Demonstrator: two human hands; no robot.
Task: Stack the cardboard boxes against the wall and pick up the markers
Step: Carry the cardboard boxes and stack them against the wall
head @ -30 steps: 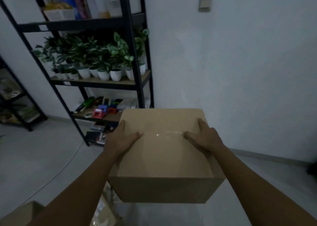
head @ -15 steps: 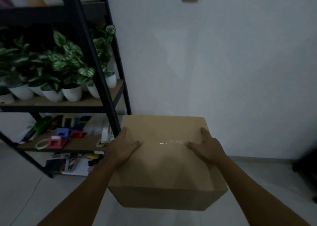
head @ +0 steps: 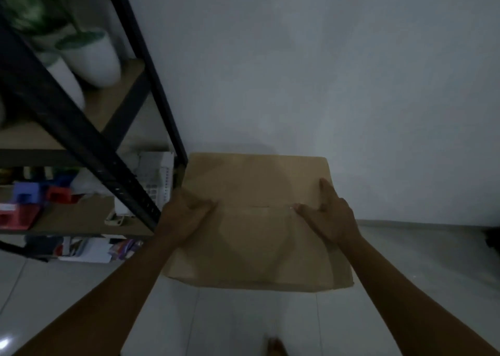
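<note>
A closed brown cardboard box (head: 257, 236) fills the middle of the view, its far edge close to the grey wall (head: 324, 85). My left hand (head: 186, 215) grips its left top edge and my right hand (head: 330, 215) grips its right top edge, thumbs lying on the taped lid. The box hangs above the pale floor, just right of the shelf post. No markers show in this view.
A black metal shelf rack (head: 89, 144) stands at the left, holding white plant pots (head: 92, 55) above and small coloured items (head: 24, 201) below. Papers lie under it. Pale floor tiles (head: 243, 323) lie below the box, and a dark object (head: 492, 236) sits at the right edge.
I have moved closer to the wall with the box held in both hands. The shelf rack has slid further left and looms larger, and the wall switch has left the view.
</note>
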